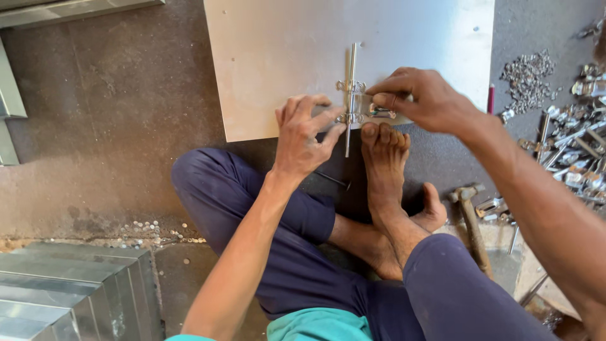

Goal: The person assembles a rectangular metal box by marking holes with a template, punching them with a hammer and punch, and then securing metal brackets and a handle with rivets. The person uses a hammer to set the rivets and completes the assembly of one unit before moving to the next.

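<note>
Your knees frame it: L hand fingers spread, pinning metal latch at near edge of pale sheet, R hand fingertips pinching its small part w/ toes close—slip could shift latch.

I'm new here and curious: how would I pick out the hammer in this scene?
Start at the pale sheet-metal panel on the floor, then look right of the bare foot pressing its edge. The hammer lies there alone, the only wooden-handled tool, unlike the shiny metal latches heaped beyond it.
</note>
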